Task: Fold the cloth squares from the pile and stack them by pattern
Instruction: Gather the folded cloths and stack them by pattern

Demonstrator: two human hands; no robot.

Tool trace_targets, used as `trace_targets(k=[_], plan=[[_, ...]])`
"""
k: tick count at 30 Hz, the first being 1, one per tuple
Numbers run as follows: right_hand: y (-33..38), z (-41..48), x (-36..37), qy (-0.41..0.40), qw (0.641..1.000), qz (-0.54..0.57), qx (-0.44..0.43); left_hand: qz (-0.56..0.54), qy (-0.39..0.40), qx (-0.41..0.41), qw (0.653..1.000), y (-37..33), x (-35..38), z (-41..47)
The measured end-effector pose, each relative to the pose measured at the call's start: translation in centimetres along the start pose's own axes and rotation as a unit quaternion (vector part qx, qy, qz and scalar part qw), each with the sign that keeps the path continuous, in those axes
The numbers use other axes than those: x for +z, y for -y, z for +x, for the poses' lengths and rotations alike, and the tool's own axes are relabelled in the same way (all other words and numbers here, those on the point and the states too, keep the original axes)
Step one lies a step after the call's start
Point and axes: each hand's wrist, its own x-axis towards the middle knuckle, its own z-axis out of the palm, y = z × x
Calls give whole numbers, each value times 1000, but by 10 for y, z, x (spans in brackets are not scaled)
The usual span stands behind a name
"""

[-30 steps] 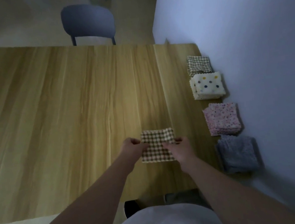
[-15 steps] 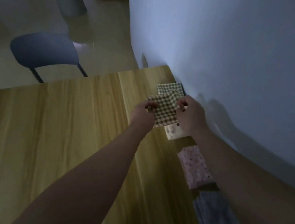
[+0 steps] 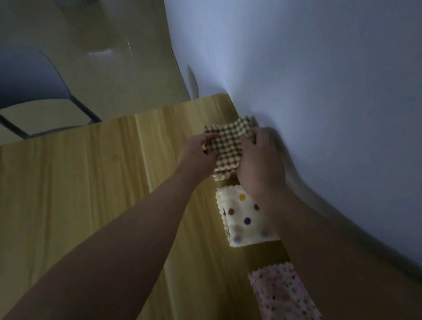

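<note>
A dark chair (image 3: 6, 84) with a smooth curved seat stands at the far left, beyond the wooden table (image 3: 75, 192) with its streaked grain. The left hand (image 3: 196, 153) pinches the left edge of a folded checked cloth (image 3: 226, 144), fingers closed on it. The right hand (image 3: 261, 164) grips its right edge the same way. The cloth, waffle-textured with zigzag edges, sits on the checked stack (image 3: 222, 175) by the wall (image 3: 326, 66). Nearer lie a cream spotted stack (image 3: 243, 217) and a pink dotted stack (image 3: 283, 300).
</note>
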Motion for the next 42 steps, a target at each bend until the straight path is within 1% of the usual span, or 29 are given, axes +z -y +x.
trace_targets(k=[2,4,6,7,9,11,13,16,20,26,31,34,38,40,42], plan=[[0,0,6,-1,998,-60,-18,28,19,11,999,5,4,5],[0,2,10,-1,997,-68,-30,62,17,31,997,11,8,8],[-1,5,14,1,995,-79,-62,99,11,43,994,15,9,9],[-1,7,15,23,993,-92,-67,112,10,45,993,17,9,10],[0,10,18,78,989,-122,-40,128,14,39,991,18,8,10],[4,13,20,109,985,-132,12,134,24,25,990,18,11,10],[6,18,25,128,985,-97,60,107,36,15,994,18,17,12],[6,25,35,159,982,-28,94,80,34,21,996,21,22,14],[5,37,45,147,985,40,82,60,6,9,998,28,22,27],[5,75,59,138,987,57,61,56,-25,4,998,19,11,61],[6,96,62,142,988,35,50,83,-21,8,996,5,4,77],[7,94,54,149,987,40,45,76,-1,3,997,2,0,71],[16,72,27,101,994,26,31,18,1,-1,1000,5,-9,48],[19,53,12,73,997,23,33,11,-43,-18,999,12,-9,33],[20,26,1,55,998,23,33,9,-86,-68,994,20,-3,10]])
